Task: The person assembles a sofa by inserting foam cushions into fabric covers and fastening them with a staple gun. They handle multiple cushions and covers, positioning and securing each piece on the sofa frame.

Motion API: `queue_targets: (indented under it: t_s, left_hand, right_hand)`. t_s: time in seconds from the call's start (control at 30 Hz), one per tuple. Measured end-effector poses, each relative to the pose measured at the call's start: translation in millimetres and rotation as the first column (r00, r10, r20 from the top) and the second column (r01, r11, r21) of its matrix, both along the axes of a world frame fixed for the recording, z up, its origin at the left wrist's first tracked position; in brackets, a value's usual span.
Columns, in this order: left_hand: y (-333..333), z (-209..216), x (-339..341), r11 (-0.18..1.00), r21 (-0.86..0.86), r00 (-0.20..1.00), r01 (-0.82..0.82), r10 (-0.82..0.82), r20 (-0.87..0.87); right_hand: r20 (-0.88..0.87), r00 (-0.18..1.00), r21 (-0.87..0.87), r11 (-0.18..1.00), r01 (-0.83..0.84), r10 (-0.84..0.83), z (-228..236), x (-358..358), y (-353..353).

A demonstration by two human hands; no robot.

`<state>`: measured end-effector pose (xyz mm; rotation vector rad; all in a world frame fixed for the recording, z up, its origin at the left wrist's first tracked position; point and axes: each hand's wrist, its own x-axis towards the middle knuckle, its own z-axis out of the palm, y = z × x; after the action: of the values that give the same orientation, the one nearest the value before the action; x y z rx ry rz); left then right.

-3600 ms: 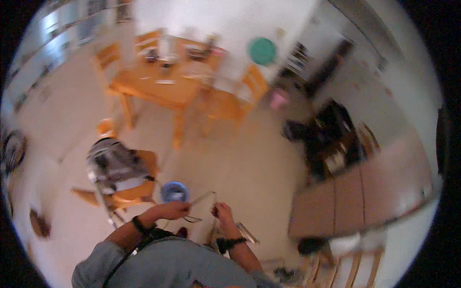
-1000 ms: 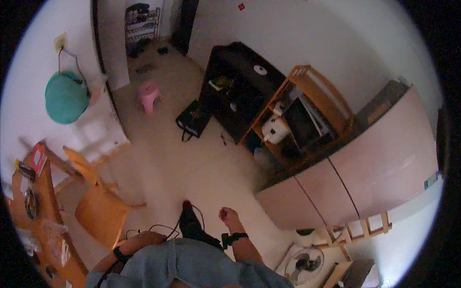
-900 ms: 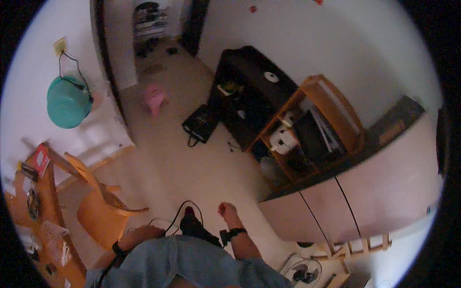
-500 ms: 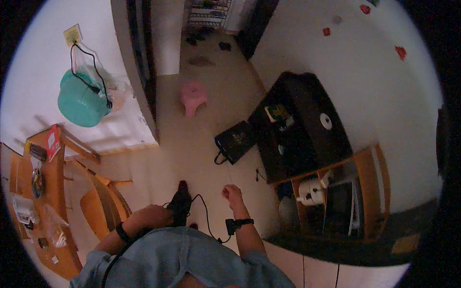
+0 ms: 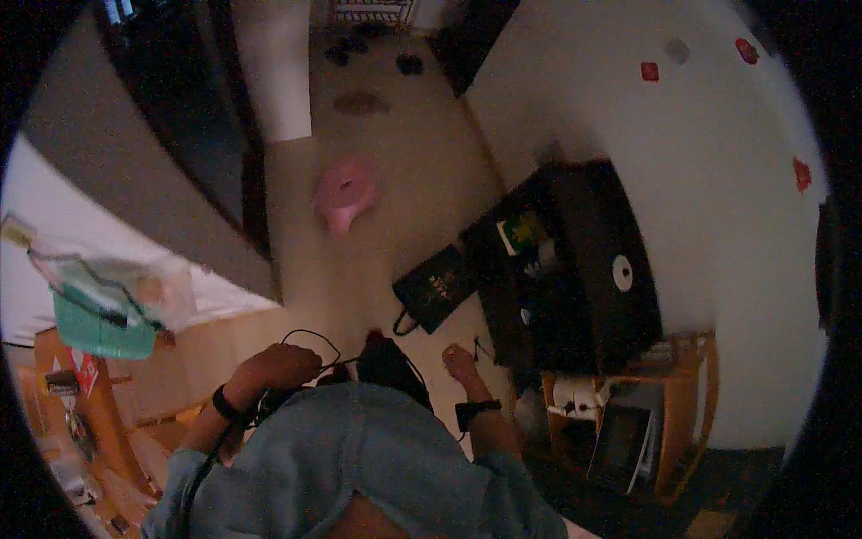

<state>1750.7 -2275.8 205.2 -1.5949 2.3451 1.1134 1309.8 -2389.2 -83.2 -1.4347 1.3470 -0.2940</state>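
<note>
My left hand [image 5: 285,366] is closed at the lower left, its fingers curled under. A thin black cable [image 5: 316,334] loops beside its knuckles; whether the fingers grip it is hidden. A dark band [image 5: 224,403] circles that wrist. Toward the middle right, my right hand [image 5: 461,361] is also closed, and anything inside it is too small to see. A black band with a small box [image 5: 476,412] sits on the right wrist. Just beyond that hand, a black bag [image 5: 436,289] with a handle lies on the floor against a dark cabinet [image 5: 593,260].
A pink stool [image 5: 347,190] stands on the floor [image 5: 409,193] ahead. At right, a wooden shelf [image 5: 705,386] adjoins the cabinet. On the left are a wooden table [image 5: 112,427] and a green basin [image 5: 103,319] by the wall. Dark shoes [image 5: 409,64] lie far ahead.
My view has turned and tilted, so the basin and table sit lower and farther left. I have stepped, with one dark-clad leg now forward. Both hands stay closed.
</note>
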Motion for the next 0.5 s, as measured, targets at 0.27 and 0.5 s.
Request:
queue_targets:
  t_s: [0.27,0.5]
  left_hand:
    - [-133.1,16.5,47.8,0.966,0.154,0.977,-0.205,0.195,0.082]
    - [-270.4,32.7,93.0,0.922,0.215,0.936,-0.322,0.277,0.217]
  right_hand:
    - [-0.349,0.704,-0.284,0.646,-0.709,0.619,-59.8,77.9,-154.9]
    - [-0.546,0.585,-0.535,0.288,-0.794,0.599,23.0,206.5,-371.9]
